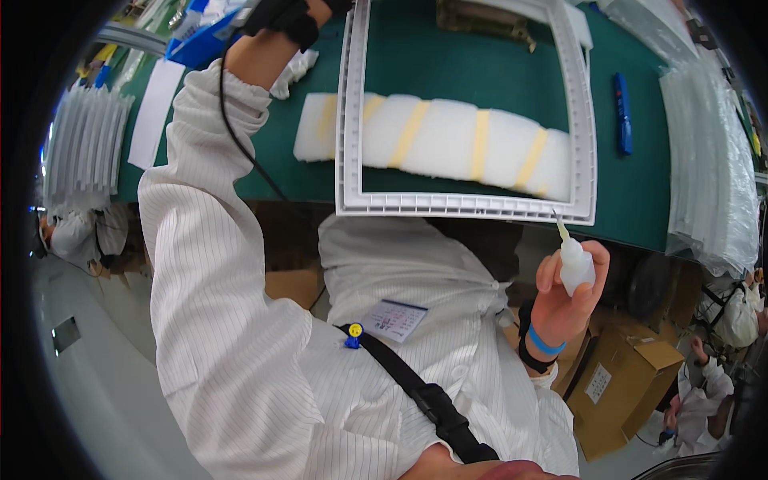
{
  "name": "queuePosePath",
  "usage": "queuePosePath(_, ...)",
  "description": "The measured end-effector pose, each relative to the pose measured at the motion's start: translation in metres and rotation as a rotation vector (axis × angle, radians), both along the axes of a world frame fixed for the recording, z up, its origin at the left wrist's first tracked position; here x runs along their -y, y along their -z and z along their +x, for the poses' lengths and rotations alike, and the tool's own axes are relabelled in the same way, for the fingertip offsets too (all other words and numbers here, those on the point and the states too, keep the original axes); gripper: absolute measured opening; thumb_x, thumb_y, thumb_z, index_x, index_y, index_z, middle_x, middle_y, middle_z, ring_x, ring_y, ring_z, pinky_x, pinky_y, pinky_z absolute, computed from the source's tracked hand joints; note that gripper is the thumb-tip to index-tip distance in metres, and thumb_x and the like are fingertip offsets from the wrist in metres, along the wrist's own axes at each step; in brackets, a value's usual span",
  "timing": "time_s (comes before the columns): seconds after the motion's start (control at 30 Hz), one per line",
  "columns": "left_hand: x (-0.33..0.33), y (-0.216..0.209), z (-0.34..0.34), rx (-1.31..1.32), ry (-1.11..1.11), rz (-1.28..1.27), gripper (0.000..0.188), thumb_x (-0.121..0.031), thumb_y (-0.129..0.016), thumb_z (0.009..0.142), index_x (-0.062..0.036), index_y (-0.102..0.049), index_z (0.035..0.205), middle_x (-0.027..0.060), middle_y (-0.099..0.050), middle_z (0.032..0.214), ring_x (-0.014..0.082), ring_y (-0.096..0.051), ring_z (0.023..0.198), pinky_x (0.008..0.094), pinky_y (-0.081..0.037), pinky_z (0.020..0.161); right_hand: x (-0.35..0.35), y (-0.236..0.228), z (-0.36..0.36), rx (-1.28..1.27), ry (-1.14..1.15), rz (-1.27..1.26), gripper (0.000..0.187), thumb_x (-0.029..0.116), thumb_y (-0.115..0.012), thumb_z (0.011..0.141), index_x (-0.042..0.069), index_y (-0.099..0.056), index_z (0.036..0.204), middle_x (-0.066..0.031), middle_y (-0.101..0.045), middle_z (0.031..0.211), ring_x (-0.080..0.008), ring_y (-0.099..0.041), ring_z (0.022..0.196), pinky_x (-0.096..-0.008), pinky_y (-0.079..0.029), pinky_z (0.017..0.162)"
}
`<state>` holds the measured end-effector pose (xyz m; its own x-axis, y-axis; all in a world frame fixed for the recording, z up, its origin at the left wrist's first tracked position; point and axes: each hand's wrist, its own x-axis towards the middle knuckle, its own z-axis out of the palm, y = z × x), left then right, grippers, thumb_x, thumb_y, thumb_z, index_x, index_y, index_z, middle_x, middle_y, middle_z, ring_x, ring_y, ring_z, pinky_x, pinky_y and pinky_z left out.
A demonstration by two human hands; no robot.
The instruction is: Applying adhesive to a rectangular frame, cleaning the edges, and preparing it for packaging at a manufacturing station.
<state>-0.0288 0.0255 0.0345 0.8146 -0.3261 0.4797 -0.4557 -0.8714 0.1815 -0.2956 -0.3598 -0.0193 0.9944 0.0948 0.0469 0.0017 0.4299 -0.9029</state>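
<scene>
My right hand (566, 292) is closed round a small white squeeze bottle (576, 270) with a thin needle tip. That tip points up at the near right corner of a white rectangular plastic frame (472, 210); whether it touches cannot be told. The frame lies on a green table mat, its near edge along the table's front. Beneath and inside it stretches a white foam strip (442, 134) wrapped with yellow tape bands. My left hand (318, 11) reaches to the far side near the frame's far left corner; the top edge cuts it off and its fingers are hidden.
A blue pen-shaped tool (623, 114) lies right of the frame. Plastic-wrapped stacks (710, 160) stand farther right, with more white pieces (84, 148) at far left. A brownish part (488, 22) lies beyond the foam. A black cable (232, 132) hangs by my left arm; a cardboard box (624, 384) sits below.
</scene>
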Motion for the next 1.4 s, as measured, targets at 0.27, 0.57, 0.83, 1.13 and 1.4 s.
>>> queuePosePath(0.27, -0.012, 0.029, -0.109, 0.065, -0.221, -0.794, 0.023, -0.012, -0.059, 0.093, 0.0000, -0.063, 0.112, 0.0031, -0.064, 0.089, 0.0078, -0.056, 0.081, 0.0229, -0.046, 0.072, 0.006, 0.008, -0.004, -0.044, -0.065, -0.221, 0.054, 0.034, -0.069, 0.080, -0.002, -0.049, 0.114, -0.0088, -0.055, 0.081, -0.0130, -0.055, 0.055, -0.0242, -0.043, 0.047)
queuePosePath(0.57, -0.011, 0.049, -0.144, -0.219, -0.251, -0.902, 0.030, -0.021, -0.053, 0.098, 0.0011, -0.059, 0.118, 0.0004, -0.061, 0.094, 0.0068, -0.053, 0.083, 0.0192, -0.043, 0.074, 0.010, -0.003, -0.003, 0.000, -0.069, -0.476, 0.057, 0.034, -0.072, 0.081, -0.005, -0.049, 0.115, -0.0108, -0.054, 0.089, -0.0125, -0.052, 0.057, -0.0225, -0.040, 0.046)
queuePosePath(0.83, -0.010, 0.053, -0.141, -0.294, -0.216, -0.935, 0.035, -0.025, -0.053, 0.098, 0.0009, -0.056, 0.122, 0.0015, -0.060, 0.098, 0.0063, -0.053, 0.087, 0.0187, -0.043, 0.076, 0.015, -0.029, -0.002, 0.156, 0.047, -0.807, 0.050, 0.035, -0.075, 0.076, -0.003, -0.061, 0.105, -0.0071, -0.059, 0.095, -0.0139, -0.056, 0.075, -0.0249, -0.043, 0.064)
queuePosePath(1.13, 0.003, 0.048, -0.150, -0.265, -0.207, -0.885, 0.037, -0.026, -0.054, 0.097, 0.0000, -0.054, 0.124, 0.0019, -0.059, 0.097, 0.0060, -0.053, 0.084, 0.0181, -0.043, 0.072, 0.006, -0.046, -0.006, 0.334, 0.057, -0.973, 0.050, 0.032, -0.073, 0.075, -0.006, -0.061, 0.106, -0.0122, -0.059, 0.098, -0.0163, -0.056, 0.081, -0.0258, -0.044, 0.069)
queuePosePath(1.4, 0.013, 0.029, -0.155, -0.331, -0.336, -0.830, 0.039, -0.028, -0.061, 0.093, 0.0031, -0.056, 0.116, 0.0004, -0.060, 0.087, 0.0049, -0.053, 0.075, 0.0193, -0.041, 0.064, 0.017, -0.021, -0.008, 0.206, 0.023, -0.770, 0.047, 0.020, -0.071, 0.077, -0.003, -0.055, 0.115, -0.0112, -0.059, 0.090, -0.0146, -0.058, 0.070, -0.0259, -0.047, 0.066)
